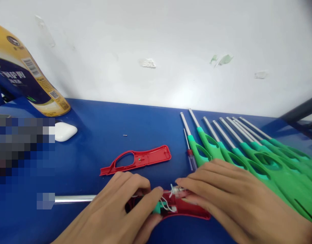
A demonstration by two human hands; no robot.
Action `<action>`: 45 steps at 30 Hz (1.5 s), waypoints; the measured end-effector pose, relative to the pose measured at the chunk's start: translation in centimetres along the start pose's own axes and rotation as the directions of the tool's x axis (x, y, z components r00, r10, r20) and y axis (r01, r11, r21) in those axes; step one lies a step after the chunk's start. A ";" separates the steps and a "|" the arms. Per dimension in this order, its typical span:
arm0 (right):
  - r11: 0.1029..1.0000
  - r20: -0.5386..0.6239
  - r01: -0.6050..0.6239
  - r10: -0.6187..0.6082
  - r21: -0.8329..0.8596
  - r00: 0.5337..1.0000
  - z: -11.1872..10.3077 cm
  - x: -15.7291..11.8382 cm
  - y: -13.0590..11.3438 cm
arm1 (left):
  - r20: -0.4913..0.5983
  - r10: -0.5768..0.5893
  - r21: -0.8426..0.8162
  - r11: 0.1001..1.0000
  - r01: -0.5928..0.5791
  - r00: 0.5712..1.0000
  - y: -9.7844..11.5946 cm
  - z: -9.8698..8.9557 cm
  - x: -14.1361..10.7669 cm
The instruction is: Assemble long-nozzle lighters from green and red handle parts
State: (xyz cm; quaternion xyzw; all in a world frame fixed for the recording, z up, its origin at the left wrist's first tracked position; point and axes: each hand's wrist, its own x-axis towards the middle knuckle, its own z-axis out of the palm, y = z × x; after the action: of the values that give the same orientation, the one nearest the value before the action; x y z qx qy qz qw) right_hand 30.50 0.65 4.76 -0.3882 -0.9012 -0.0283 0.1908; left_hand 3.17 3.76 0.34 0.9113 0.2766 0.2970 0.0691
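Note:
My left hand point(122, 206) is closed around an opened red stick lighter point(194, 210), its thumb near the green trigger point(156, 207). Thin white tubing or wire point(166, 203) curls inside the shell. A clear fuel tank point(179, 191) with a white valve end is pinched between my right hand's point(222, 189) fingers, over the shell's right part. From under my left hand the metal tube point(74, 199) extends leftward. Just beyond my hands lies the other red shell half point(153, 156), inner side up. My fingers hide much of the lighter's inside.
Several green stick lighters point(260, 159) lie in a row on the right, beside a screwdriver point(191, 158). A small screw point(124, 135) rests on the blue table point(95, 128). At left are a yellow bottle point(41, 81) and a white rounded object point(65, 131). A white wall point(171, 40) stands behind.

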 end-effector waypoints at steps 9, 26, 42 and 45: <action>0.996 0.048 -0.060 0.057 0.070 0.997 0.3 -0.2 -0.2 | 0.063 -0.020 0.009 1.000 0.020 0.998 0.1 -0.2 0.0; 0.999 0.115 -0.035 0.031 0.039 0.993 0.8 -0.6 -0.4 | 0.069 0.006 -0.062 0.998 -0.002 0.998 -0.3 0.5 -0.2; 0.995 0.123 -0.081 0.074 0.053 0.990 0.4 -0.6 -0.7 | 0.208 0.009 -0.049 0.999 0.002 0.978 -0.2 -0.7 0.0; 0.987 0.073 -0.148 0.144 0.059 0.987 0.5 -1.0 -0.8 | 0.165 0.020 -0.042 0.999 -0.013 0.986 -0.3 -0.2 -0.1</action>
State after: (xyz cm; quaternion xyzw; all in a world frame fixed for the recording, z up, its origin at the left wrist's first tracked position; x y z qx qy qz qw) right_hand 30.44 -0.47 3.97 -0.4477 -0.8767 0.0282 0.1739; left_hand 2.88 3.95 0.43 0.9336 0.2561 0.2264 0.1078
